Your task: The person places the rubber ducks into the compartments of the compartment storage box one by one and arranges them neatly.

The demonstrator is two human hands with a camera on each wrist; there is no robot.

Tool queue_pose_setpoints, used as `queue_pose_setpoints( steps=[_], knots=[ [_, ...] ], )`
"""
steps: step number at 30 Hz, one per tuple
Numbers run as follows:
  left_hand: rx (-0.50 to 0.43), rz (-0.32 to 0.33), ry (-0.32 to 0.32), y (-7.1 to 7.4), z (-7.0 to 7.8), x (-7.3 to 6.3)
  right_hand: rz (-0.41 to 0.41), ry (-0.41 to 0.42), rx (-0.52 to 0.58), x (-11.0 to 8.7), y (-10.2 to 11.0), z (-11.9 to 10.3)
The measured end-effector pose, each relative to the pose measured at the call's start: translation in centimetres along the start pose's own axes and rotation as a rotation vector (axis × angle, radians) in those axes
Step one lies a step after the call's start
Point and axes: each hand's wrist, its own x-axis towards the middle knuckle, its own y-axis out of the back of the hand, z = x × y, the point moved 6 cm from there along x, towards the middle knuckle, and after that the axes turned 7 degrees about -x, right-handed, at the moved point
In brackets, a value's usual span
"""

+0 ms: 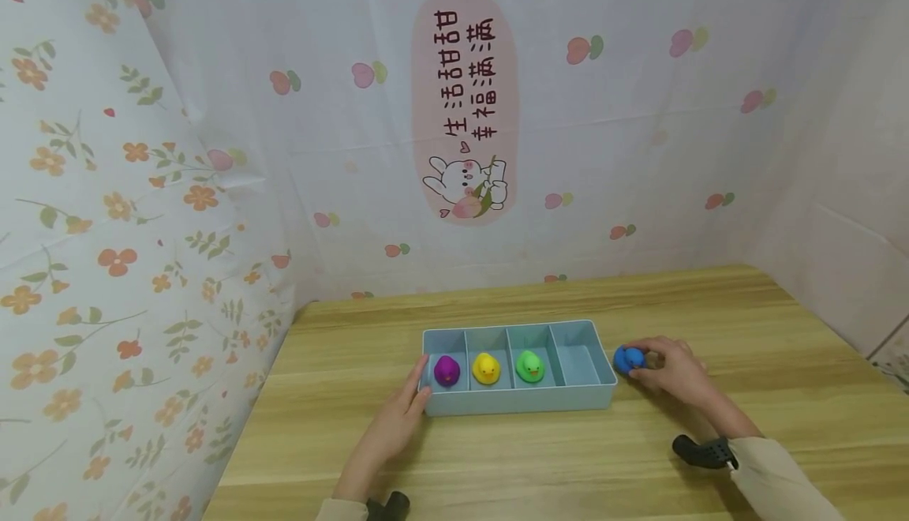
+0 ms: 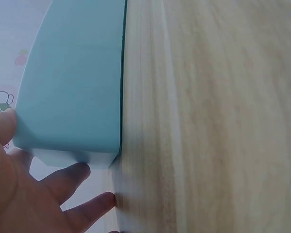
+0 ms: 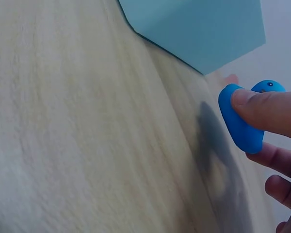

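My right hand (image 1: 676,371) pinches a small blue toy duck (image 1: 628,359) between thumb and fingers, just beyond the right end of a light-blue divided box (image 1: 521,401). In the right wrist view the blue duck (image 3: 245,124) is held above the wood, its shadow falling beside it. At the box's other end, my left hand (image 1: 398,418) rests its thumb and fairly straight fingers against the end wall and front corner. Three compartments each hold a duck: purple (image 1: 447,371), yellow (image 1: 486,369) and green (image 1: 529,366), from left to right. The rightmost compartment (image 1: 578,363) has nothing in it.
The box stands on a wood-grain table (image 1: 540,466). Behind the table hangs a white printed curtain (image 1: 611,150), and a floral one (image 1: 142,268) drapes along the left side. A black wrist device (image 1: 703,451) sits at my right sleeve.
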Motion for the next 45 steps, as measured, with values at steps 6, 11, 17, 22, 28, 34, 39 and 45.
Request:
queue_pose_setpoints(
  steps=[6, 11, 17, 22, 28, 34, 39, 45],
  knots=[
    [-0.007, -0.005, 0.006, 0.0, -0.1, 0.0, -0.004, 0.02, 0.011, 0.2, 0.4, -0.3],
    [-0.002, -0.008, 0.005, 0.0, -0.1, 0.1, 0.035, 0.09, 0.027, 0.3, 1.0, -0.9],
    [-0.013, -0.012, 0.002, -0.1, -0.1, 0.0, 0.076, 0.136, 0.004, 0.6, 1.6, -1.0],
    [-0.019, -0.011, 0.005, -0.1, -0.1, 0.0, 0.068, 0.093, 0.0, 0.8, 2.1, -1.2],
    [-0.025, -0.011, 0.015, -0.1, -0.1, 0.1, 0.082, 0.093, -0.002, 0.8, 2.5, -2.0],
    [-0.019, -0.007, 0.025, -0.1, -0.1, 0.1, 0.086, 0.126, 0.006, 1.1, 2.8, -3.1],
    [-0.021, -0.008, 0.002, 0.0, 0.0, 0.1, 0.065, 0.122, 0.025, 1.4, 3.0, -4.0],
    [-0.023, -0.01, -0.009, 0.0, 0.1, 0.0, 0.091, 0.158, 0.016, 1.7, 3.1, -5.4]
  ],
)
